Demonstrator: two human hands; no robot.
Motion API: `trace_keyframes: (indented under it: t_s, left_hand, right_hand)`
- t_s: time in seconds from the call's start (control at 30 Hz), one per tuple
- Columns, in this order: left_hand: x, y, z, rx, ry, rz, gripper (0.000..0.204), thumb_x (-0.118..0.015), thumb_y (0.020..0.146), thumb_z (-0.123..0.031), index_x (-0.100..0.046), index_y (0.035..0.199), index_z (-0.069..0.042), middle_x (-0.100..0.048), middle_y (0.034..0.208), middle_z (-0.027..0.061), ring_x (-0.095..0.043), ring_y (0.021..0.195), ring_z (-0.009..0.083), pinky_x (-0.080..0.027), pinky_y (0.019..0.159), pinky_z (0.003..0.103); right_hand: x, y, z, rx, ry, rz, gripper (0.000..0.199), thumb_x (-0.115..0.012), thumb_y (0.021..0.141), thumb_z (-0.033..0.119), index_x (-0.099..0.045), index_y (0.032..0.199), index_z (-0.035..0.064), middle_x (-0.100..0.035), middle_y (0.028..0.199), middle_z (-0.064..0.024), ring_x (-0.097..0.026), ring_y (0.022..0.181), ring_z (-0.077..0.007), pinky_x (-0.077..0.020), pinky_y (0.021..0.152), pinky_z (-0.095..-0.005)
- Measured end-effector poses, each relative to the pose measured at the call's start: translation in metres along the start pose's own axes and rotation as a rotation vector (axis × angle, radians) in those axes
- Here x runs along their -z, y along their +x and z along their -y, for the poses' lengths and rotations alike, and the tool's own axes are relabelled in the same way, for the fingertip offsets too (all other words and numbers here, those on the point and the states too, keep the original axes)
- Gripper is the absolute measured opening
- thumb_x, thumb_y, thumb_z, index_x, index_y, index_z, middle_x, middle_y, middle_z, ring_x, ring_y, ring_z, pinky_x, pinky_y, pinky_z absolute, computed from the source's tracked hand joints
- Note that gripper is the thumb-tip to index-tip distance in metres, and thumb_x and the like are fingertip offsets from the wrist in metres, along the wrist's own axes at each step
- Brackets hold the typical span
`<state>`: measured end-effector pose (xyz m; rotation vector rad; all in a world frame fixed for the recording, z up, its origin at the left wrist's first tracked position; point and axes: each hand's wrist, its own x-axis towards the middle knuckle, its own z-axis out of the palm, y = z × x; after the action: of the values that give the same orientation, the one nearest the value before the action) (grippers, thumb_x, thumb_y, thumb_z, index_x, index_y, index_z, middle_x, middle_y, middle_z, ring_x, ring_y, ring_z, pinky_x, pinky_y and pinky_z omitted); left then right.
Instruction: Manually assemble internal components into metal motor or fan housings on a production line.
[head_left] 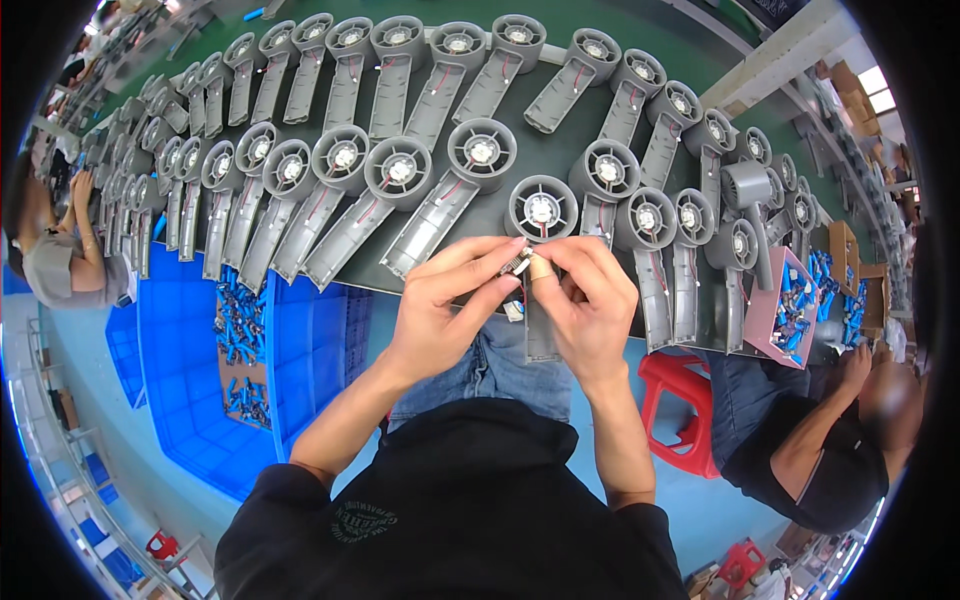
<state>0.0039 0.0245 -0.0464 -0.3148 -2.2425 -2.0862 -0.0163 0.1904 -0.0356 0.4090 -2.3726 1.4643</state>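
Black sleeves [450, 500] of the person's own top filled the lower edge, with both bare forearms rising from them and converging above the lap. Left hand [445, 305] was raised with the wrist bent inward, thumb and forefinger pinched on a small metallic component [518, 264]. Right hand [590, 300] met it from the opposite side, fingers curled and closed on the same component; its forefinger wore a pale finger cot [541, 268]. The component sat between the two sets of fingertips, just above the near edge of the desk [500, 215]. Directly beneath the hands lay one grey housing half [541, 335], its handle running toward the person and its round fan end [541, 210] just beyond the fingertips.

Beyond the hands, rows of like grey housings [400, 170] covered the desk, each with a round fan and red wiring. Below and to the left of the left hand stood blue plastic crates [310, 350]; one held a loose pile of small blue parts [240, 330]. Well to the right of the right hand a pink tray [770, 315] held similar blue parts. A red stool [680, 400] stood below the right forearm, beside a seated co-worker [820, 450]. Another person [60, 260] sat far to the left.
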Motion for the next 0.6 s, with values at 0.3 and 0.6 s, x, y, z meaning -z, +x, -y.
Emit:
trace_keyframes:
  t_s: [0.3,0.6]
  left_hand:
    - [0.001,-0.001,0.008,-0.010,-0.385,0.002,0.038,-0.058,0.094,0.007,-0.059,0.132,0.005,-0.058,0.129,0.0152,-0.059,0.111,0.0186,-0.048,0.094,0.028]
    - [0.009,0.002,0.013,-0.122,-0.133,0.107,0.037,-0.059,0.093,0.006,-0.061,0.130,0.003,-0.058,0.128,0.0161,-0.062,0.109,0.0206,-0.051,0.091,0.028]
  right_hand:
    - [0.004,0.002,0.002,-0.042,0.054,0.047,0.008,-0.072,0.085,-0.001,-0.071,0.093,-0.0017,-0.065,0.089,-0.0039,-0.054,0.059,-0.0026,-0.0377,0.048,-0.0182]
    - [0.011,0.008,0.001,0.039,-0.020,0.130,0.008,-0.073,0.085,-0.001,-0.071,0.093,-0.0012,-0.066,0.090,-0.0052,-0.057,0.059,-0.0047,-0.0415,0.049,-0.0195]
